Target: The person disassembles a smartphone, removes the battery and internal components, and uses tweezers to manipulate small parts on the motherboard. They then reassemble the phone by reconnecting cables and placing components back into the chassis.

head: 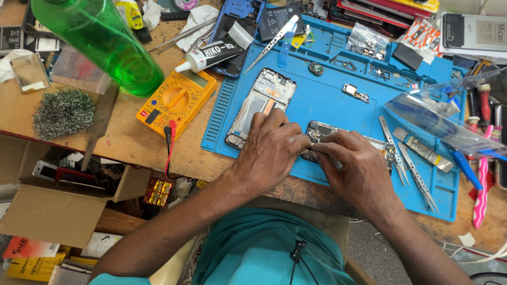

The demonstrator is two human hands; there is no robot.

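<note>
Worn wooden workbench (132, 142), cluttered. Blue repair mat (327, 105) covers its middle and right. Directly on the wood left of the mat: yellow multimeter (177, 100) with red and black leads hanging over the front edge, green plastic bottle (100, 42) on its side, wad of steel wool (63, 112), white glue tube (211, 55) just above the meter. Right of the mat: pink-handled tool (481, 184), blue-handled tool (467, 169).
</note>
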